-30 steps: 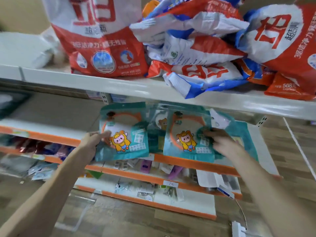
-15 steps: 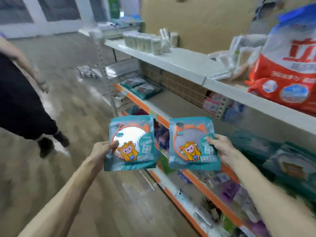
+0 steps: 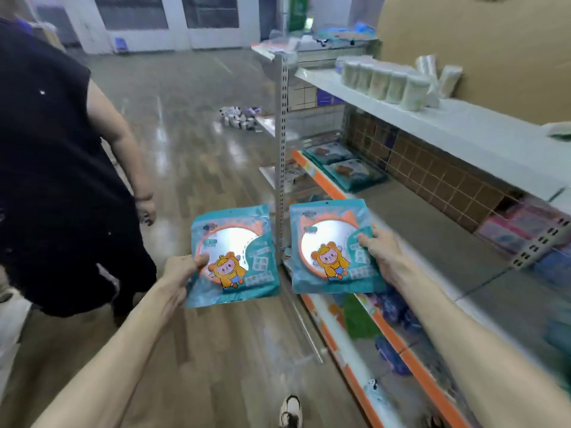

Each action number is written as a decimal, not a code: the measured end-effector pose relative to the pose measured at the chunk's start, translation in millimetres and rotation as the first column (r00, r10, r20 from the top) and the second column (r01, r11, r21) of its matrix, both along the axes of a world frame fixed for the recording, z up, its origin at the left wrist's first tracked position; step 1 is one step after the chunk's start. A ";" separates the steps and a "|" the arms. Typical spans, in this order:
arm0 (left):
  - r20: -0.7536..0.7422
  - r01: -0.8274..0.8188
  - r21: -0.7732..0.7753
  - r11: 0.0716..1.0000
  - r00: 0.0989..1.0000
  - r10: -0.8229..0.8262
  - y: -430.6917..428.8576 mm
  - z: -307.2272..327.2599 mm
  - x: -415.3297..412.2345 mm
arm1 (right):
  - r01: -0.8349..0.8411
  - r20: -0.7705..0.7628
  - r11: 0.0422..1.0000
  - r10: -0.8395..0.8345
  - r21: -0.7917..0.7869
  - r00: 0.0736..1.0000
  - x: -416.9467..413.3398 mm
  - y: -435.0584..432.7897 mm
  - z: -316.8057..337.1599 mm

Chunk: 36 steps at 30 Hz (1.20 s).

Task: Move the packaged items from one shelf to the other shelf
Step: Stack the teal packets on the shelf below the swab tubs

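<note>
Off the source shelf now: left hand (image 3: 180, 273) pinches the left packet (image 3: 234, 257), right hand (image 3: 383, 254) the right packet (image 3: 330, 248), both nearing the orange-edged shelf (image 3: 321, 180).

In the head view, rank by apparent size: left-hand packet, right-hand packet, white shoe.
Largest, tied: left-hand packet and right-hand packet look alike.
Smallest: white shoe, cut off at the bottom edge.

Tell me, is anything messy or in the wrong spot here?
Yes. A heap of small items lies on the floor past the shelf end, not on any shelf. On the top shelf, one white pack leans tilted.
</note>
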<state>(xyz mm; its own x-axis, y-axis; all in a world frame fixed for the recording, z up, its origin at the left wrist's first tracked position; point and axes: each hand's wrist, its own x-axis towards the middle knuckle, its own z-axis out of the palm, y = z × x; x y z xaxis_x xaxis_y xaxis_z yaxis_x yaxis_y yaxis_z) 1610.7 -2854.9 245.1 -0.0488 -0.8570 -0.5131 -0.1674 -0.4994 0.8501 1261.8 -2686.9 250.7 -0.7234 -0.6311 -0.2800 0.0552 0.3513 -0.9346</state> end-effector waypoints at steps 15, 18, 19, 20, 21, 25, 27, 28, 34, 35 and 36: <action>0.023 0.008 -0.021 1.000 1.000 -0.007 -226.1 19.5 -84.4 | -0.050 0.055 0.998 0.052 -0.034 0.997 -89.7 -240.8 -3.3; 0.014 0.050 -0.028 0.998 0.999 -0.049 -269.1 21.6 -108.0 | -0.030 0.048 0.999 0.032 -0.046 0.998 -106.2 -273.6 2.1; 0.015 0.057 -0.029 0.998 0.998 -0.057 -282.7 21.4 -116.2 | -0.012 0.046 0.999 0.014 -0.046 0.999 -113.2 -284.8 1.0; 0.020 0.070 -0.025 0.997 0.997 -0.069 -297.1 20.6 -124.6 | 0.008 0.045 0.999 -0.006 -0.042 0.999 -119.3 -295.8 -0.7; 0.028 0.088 -0.021 0.996 0.996 -0.087 -312.7 19.1 -133.3 | 0.025 0.043 0.999 -0.023 -0.035 0.999 -125.0 -306.1 -3.1; 0.035 0.183 -0.008 0.983 0.983 -0.182 -381.4 10.9 -173.0 | 0.104 0.051 0.994 -0.103 -0.020 0.993 -145.5 -343.2 -11.0; 0.015 0.250 -0.002 0.968 0.968 -0.250 -415.6 8.8 -194.5 | 0.155 0.067 0.988 -0.154 -0.018 0.986 -155.5 -360.9 -14.0; 0.004 0.287 -0.002 0.958 0.958 -0.287 -433.2 8.9 -205.9 | 0.195 0.081 0.980 -0.193 -0.021 0.978 -160.3 -369.8 -15.7; -0.024 0.552 0.008 0.834 0.834 -0.551 -507.7 12.8 -283.7 | 0.402 0.101 0.916 -0.400 0.004 0.911 -181.6 -395.3 -22.8; -0.025 0.590 -0.003 0.807 0.807 -0.590 -515.2 12.3 -300.5 | 0.436 0.096 0.900 -0.435 0.017 0.895 -183.3 -391.8 -23.3; -0.022 0.626 -0.008 0.780 0.780 -0.626 -519.8 10.6 -317.3 | 0.473 0.096 0.880 -0.474 0.035 0.875 -185.2 -386.0 -24.7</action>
